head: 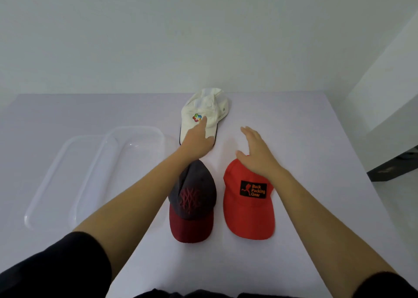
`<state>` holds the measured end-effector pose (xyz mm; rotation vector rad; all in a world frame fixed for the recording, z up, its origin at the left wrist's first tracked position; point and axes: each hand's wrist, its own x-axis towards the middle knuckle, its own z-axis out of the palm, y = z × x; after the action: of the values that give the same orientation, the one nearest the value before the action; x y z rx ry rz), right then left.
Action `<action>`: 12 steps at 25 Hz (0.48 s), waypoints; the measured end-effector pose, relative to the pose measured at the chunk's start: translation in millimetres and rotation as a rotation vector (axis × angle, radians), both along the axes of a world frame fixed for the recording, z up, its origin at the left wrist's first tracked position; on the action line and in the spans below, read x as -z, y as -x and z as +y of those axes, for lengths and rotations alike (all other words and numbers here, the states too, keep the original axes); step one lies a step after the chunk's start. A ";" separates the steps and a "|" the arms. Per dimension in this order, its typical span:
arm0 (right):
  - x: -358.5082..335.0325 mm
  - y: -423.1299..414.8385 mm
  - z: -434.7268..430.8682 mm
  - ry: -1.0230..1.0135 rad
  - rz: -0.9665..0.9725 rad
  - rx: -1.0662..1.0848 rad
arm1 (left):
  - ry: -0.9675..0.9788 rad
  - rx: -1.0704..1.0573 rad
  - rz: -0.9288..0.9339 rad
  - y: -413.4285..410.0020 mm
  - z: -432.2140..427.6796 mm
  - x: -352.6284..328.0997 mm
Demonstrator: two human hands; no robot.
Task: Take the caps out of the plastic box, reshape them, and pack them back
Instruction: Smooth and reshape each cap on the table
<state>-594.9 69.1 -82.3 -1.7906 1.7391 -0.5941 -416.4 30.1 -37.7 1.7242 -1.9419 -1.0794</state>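
Three caps lie on the white table (316,139). A white cap (204,112) with a coloured logo sits farthest from me, and my left hand (198,139) rests flat on its brim with the fingers spread. A grey cap with a dark red brim (194,205) lies near me, partly under my left forearm. Beside it on the right lies a red cap (247,207) with a black patch. My right hand (257,153) hovers open over the back of the red cap's crown. The clear plastic box (126,162) stands empty to the left.
A clear lid (52,180) lies flat next to the box on its left side. A white wall runs behind the table. At the right the table edge drops to a floor with a dark object (393,166).
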 end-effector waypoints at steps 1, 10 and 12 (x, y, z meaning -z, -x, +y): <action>2.4 -11.7 -13.5 -0.011 0.033 -0.040 | 0.012 0.004 -0.043 -9.2 -10.8 -1.4; 52.0 -87.5 -91.2 -0.323 0.382 -0.109 | -0.109 0.214 -0.399 -64.1 -79.8 67.3; 62.2 -95.9 -99.8 -0.304 0.466 -0.089 | -0.126 0.268 -0.426 -66.0 -84.6 84.9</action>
<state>-499.0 -30.7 -144.4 -1.8668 1.9042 0.1395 -350.4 -54.6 -122.6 1.9259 -2.4707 -0.9985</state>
